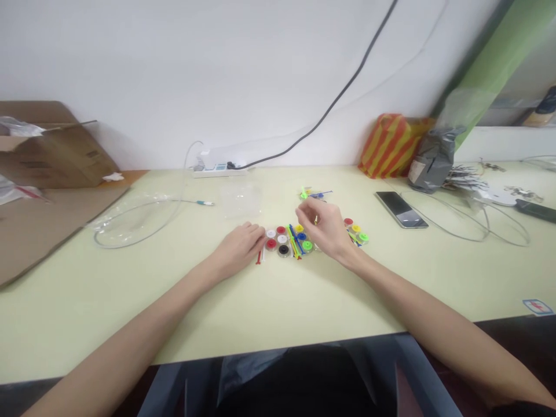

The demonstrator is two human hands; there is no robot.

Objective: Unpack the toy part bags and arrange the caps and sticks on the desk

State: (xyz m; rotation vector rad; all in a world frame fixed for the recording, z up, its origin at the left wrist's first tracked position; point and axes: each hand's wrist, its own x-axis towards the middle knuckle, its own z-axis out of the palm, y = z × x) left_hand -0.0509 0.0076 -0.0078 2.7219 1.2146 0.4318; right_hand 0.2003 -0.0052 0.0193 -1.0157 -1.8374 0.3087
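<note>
Small round pieces with coloured centres and clear rims lie in groups on the table, among them a red one (271, 244), a black one (284, 250) and a green one (307, 247). Between the groups is a bundle of thin coloured plastic sticks (295, 240). My left hand (241, 248) rests flat at the left end, its fingers beside a red stick (259, 257) and partly covering the sticks there. Above the right-hand pieces, my right hand (326, 229) has thumb and fingers curled together in a pinch. What it holds, if anything, is hidden; it also blocks some pieces beneath.
More coloured plastic parts (309, 193) lie behind my right hand. A clear plastic bag (240, 200), a cable (143, 240) and a power strip (219, 169) are toward the wall. A phone (400, 209) lies right, a cardboard box (56, 150) left, a striped bag (384, 146) at back.
</note>
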